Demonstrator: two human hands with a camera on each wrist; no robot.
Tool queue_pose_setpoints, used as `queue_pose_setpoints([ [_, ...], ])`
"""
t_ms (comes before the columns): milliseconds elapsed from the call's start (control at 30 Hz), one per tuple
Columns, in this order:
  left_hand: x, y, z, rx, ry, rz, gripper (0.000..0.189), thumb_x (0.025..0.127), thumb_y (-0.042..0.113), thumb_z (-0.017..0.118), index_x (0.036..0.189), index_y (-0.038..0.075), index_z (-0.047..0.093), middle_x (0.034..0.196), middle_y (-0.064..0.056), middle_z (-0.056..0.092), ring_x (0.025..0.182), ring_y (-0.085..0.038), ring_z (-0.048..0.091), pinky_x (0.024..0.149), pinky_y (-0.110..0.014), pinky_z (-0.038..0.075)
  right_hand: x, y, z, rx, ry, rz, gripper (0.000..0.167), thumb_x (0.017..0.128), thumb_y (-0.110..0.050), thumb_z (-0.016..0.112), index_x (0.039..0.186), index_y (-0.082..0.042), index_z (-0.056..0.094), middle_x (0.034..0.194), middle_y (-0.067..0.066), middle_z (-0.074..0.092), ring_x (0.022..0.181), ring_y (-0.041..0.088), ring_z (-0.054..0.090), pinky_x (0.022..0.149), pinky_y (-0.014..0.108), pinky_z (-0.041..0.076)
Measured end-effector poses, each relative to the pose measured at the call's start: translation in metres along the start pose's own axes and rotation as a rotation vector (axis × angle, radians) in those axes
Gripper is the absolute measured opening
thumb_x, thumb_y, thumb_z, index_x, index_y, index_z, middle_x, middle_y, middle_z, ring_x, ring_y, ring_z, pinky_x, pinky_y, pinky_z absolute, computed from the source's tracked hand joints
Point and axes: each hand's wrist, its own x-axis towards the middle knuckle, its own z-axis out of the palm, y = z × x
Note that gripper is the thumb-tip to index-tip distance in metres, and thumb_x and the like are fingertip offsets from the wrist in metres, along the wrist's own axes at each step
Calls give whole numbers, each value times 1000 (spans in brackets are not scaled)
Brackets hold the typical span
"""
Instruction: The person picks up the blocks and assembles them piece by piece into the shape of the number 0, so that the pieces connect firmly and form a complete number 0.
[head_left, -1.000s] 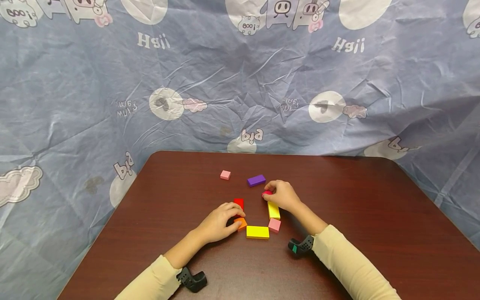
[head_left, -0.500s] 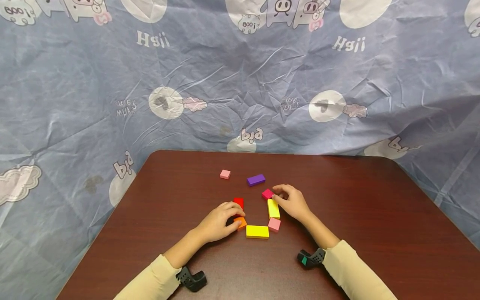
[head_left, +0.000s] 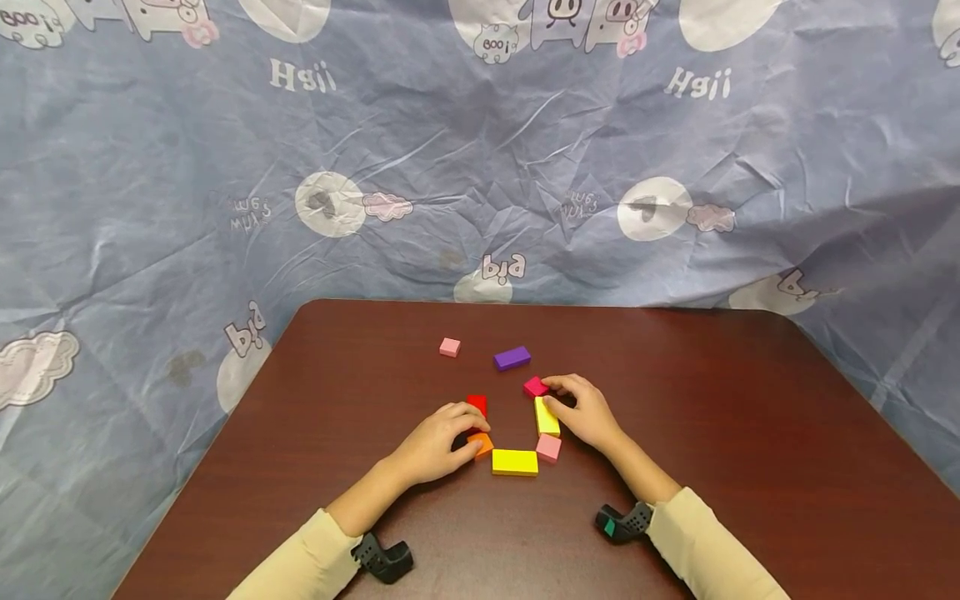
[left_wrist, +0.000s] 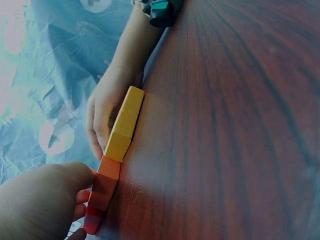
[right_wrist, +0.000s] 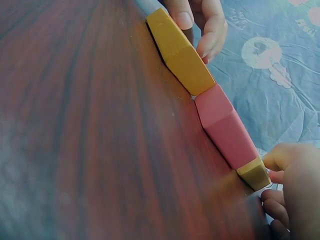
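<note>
Magenta first: small magenta block (head_left: 535, 386) on the brown table (head_left: 750, 433), skewed at the far end of the right-hand row, just beyond the short yellow block (head_left: 547, 416) and apparently touching its corner. Right hand (head_left: 588, 408) curled beside it, index tip against its right edge, thumb by the short yellow block; hard to tell whether pinching or merely nudging. Left hand (head_left: 438, 442) well apart from the right, across the open middle, thumb and fingers pinching the orange block (head_left: 482, 444), with the red block (head_left: 477, 405) just beyond. Between the two sides, along the near edge, the long yellow block (head_left: 514, 462) and the pink block (head_left: 549, 447), seemingly set end to end. Probably best to turn the magenta block square with small fingertip pushes, not a lift, and to bring its near face flush against the short yellow block. Keep the thumb braced on that yellow block so as not to shove the whole row toward the pink corner. Hold the orange block steady with the left, pressing down lightly, to stop the long yellow block from sliding. Mind the sleeve and wrist near the pink block. Leave the purple block (head_left: 512, 358) and the small pale pink block (head_left: 450, 347), both lying loose farther back.
</note>
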Motion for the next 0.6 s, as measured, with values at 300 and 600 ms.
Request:
queue_pose_setpoints([
  [300,1,0,0,-9,8,8,18,93,20,65,109,15,69,114,4,61,108,-16,55,97,-35,45,1,0,-2,-8,-4,1,29,86,-13,71,114,-8,70,103,4,66,96,23,59,86,44,47],
  [600,16,-15,-15,-79,69,-16,19,91,17,69,109,10,68,112,0,63,108,-19,57,98,-40,44,0,1,0,-6,-3,9,29,87,-16,71,115,-9,70,103,3,66,96,22,58,85,43,46],
])
